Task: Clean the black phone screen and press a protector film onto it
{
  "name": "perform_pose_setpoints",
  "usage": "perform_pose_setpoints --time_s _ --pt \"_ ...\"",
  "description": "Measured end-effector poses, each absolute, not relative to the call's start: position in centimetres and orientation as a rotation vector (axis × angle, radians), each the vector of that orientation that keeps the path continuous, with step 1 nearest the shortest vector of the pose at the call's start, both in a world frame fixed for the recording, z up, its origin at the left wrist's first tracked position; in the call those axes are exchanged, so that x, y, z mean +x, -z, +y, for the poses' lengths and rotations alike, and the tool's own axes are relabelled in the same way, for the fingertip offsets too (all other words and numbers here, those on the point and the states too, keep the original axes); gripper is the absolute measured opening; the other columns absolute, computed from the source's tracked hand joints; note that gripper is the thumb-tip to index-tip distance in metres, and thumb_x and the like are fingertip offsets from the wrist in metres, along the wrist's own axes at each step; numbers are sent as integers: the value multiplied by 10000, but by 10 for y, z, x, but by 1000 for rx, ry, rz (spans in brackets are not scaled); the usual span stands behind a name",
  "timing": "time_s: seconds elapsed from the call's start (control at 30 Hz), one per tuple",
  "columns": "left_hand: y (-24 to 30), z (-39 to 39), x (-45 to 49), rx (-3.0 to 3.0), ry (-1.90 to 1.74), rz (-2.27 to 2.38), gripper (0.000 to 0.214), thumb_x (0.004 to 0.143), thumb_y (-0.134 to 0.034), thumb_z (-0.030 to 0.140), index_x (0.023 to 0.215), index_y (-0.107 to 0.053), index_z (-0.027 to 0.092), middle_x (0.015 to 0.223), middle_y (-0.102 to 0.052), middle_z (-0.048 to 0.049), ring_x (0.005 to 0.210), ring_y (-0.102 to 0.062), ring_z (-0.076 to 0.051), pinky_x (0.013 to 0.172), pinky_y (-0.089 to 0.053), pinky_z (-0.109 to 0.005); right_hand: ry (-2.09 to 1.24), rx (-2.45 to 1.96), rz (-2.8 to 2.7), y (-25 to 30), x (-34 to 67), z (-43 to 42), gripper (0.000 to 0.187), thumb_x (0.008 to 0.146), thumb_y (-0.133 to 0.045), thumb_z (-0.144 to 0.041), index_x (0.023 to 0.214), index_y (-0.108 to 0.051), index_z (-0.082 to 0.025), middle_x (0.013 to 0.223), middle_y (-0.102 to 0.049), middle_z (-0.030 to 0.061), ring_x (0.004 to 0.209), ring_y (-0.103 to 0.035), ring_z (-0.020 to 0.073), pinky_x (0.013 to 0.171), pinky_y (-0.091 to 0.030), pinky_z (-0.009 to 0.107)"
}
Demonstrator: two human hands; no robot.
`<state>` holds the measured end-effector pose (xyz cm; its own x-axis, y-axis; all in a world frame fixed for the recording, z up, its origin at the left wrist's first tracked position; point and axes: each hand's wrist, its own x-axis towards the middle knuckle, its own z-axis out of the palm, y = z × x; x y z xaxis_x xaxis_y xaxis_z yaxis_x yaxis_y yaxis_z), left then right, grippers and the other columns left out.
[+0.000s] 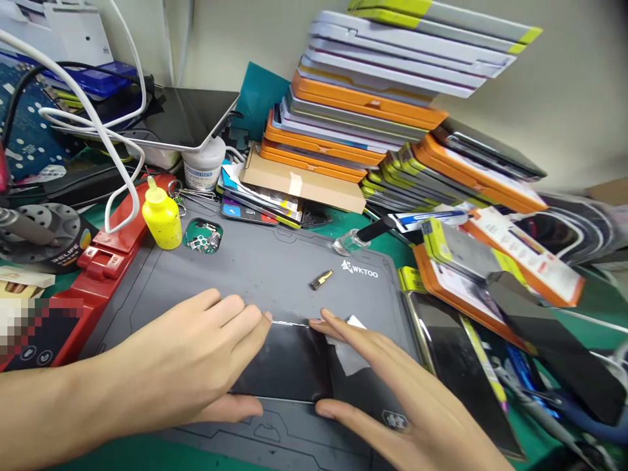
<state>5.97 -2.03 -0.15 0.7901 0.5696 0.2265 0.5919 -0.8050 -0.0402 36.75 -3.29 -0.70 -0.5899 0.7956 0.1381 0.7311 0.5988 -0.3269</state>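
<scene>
A black phone (289,363) lies on its side on the grey work mat (275,265), with a thin bright line along its far edge. My left hand (206,353) grips its left part, fingers curled over the far edge and thumb along the near edge. At the right end, my right hand (383,379) spans the phone, fingertips on the far edge and thumb on the near edge. Beneath the right fingers is a crumpled white wipe (349,356). A small brush head (321,280) with a brass-coloured end rests beyond the phone.
A yellow dropper bottle (161,216) and a red clamp-like fixture (105,268) stand at left. A small glass bottle (352,242) sits at the mat's far edge. Phone boxes (363,108) are stacked behind. More phones and boxes (456,261) crowd the right side.
</scene>
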Motion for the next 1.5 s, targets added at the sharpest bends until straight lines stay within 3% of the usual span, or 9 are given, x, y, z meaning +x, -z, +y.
perform_pose_setpoints --time_s 0.47,0.6,0.97,1.2,1.5 --pt "0 -21 61 -2834 282 -902 758 946 -726 699 1318 -713 38 1165 -779 -106 888 -611 -249 735 -489 -417 -259 -1172 -2584 7 366 -35 669 1125 -576 -474 1717 -338 -276 1495 -721 55 1326 -735 229 1138 -630 418" --pt "-2 -21 61 -2844 261 -914 744 940 -718 724 1277 -723 61 1114 -778 -112 863 -616 -255 706 -478 -422 -219 -1191 -2598 7 367 -35 662 1133 -557 -474 1723 -328 -281 1512 -708 65 1327 -736 262 1086 -662 467" --pt "1 -21 61 -2823 246 -891 774 965 -696 696 1344 -685 21 1134 -776 -126 886 -603 -273 728 -493 -432 -185 -1185 -2634 5 367 -34 559 1126 -558 -493 1609 -475 -225 1487 -725 84 1307 -747 283 1061 -673 498" --pt "-2 -22 61 -2833 241 -905 764 956 -703 704 1332 -699 39 1141 -780 -119 886 -603 -273 742 -490 -435 -190 -1180 -2642 3 368 -35 573 1123 -565 -485 1615 -468 -206 1493 -719 100 1324 -735 289 1082 -660 510" --pt "2 -20 59 -2844 229 -902 757 984 -663 712 1347 -674 48 1171 -746 -118 915 -599 -277 746 -464 -440 -180 -1185 -2618 7 366 -35 590 1124 -560 -503 1641 -446 -241 1506 -713 70 1310 -744 276 1080 -657 487"
